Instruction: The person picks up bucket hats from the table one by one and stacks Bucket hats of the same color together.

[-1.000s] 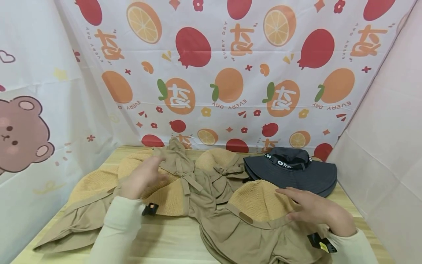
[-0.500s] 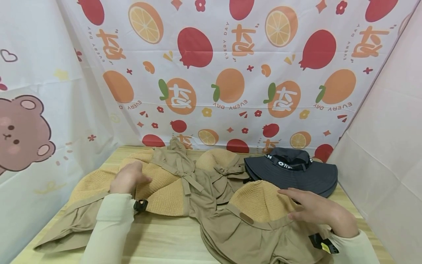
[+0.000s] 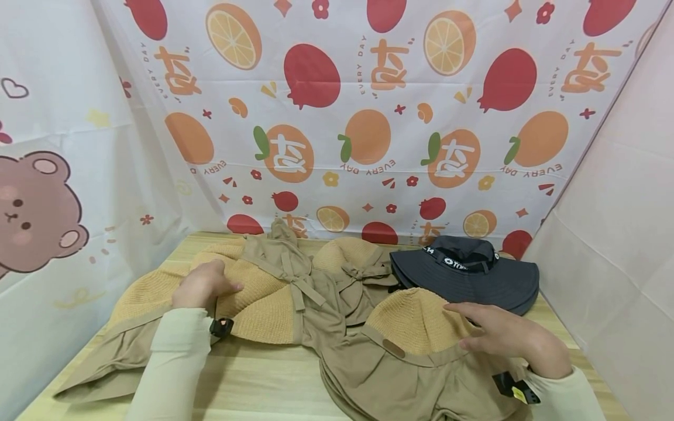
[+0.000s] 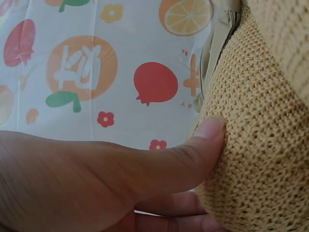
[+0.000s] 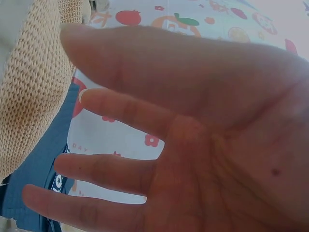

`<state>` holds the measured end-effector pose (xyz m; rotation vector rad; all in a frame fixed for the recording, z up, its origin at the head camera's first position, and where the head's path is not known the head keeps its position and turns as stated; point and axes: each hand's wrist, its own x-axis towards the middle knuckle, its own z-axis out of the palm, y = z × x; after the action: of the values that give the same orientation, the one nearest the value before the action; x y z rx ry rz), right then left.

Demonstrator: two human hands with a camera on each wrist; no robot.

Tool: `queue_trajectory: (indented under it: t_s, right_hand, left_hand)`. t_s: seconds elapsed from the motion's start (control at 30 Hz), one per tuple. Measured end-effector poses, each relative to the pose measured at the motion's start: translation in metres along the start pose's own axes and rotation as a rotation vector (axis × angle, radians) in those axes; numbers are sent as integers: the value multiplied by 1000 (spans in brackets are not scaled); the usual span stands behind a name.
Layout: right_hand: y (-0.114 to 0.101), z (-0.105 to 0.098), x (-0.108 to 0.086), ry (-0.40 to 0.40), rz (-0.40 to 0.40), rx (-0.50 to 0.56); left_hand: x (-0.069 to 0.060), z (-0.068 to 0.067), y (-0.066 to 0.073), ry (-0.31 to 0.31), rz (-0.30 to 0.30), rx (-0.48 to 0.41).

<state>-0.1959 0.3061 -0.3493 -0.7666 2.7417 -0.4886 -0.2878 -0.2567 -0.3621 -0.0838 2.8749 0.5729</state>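
Note:
In the head view my left hand [image 3: 202, 285] is at the woven straw-coloured crowns on the left, between the leftmost sun hat [image 3: 150, 292] and the sun hat beside it [image 3: 263, 313]. Up close, the left thumb [image 4: 205, 137] presses a woven crown [image 4: 260, 145]; the fingers pass behind it, their tips hidden. My right hand [image 3: 511, 336] is beside the front sun hat [image 3: 416, 321], which has a woven crown, a khaki brim and a small brown patch. Its fingers [image 5: 106, 174] are extended and spread. The right thumb's tip meets the edge of a crown [image 5: 36, 92].
A dark navy bucket hat [image 3: 474, 283] with white lettering lies at the back right. Another woven sun hat [image 3: 344, 254] with a khaki bow sits at the back middle. Brims overlap on the wooden table [image 3: 263, 380]. Fruit-printed cloth [image 3: 337, 146] hangs close behind.
My left hand has come down and to the left onto the woven crowns, then stays nearly still. My right hand keeps its place by the front hat.

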Motion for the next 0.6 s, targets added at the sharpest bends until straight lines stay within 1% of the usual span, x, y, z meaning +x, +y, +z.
queue_trajectory:
  t_s: [0.13, 0.3, 0.43, 0.6]
  right_hand:
    - [0, 1, 0, 0, -6, -1]
    - [0, 1, 1, -4, 8, 13]
    - [-2, 1, 1, -11, 28, 32]
    - [-3, 1, 1, -13, 34, 32]
  left_hand:
    - [1, 1, 2, 7, 17, 7]
    - [3, 2, 3, 48, 59, -28]
    - [6, 1, 6, 101, 116, -70]
    - [6, -1, 12, 183, 163, -74]
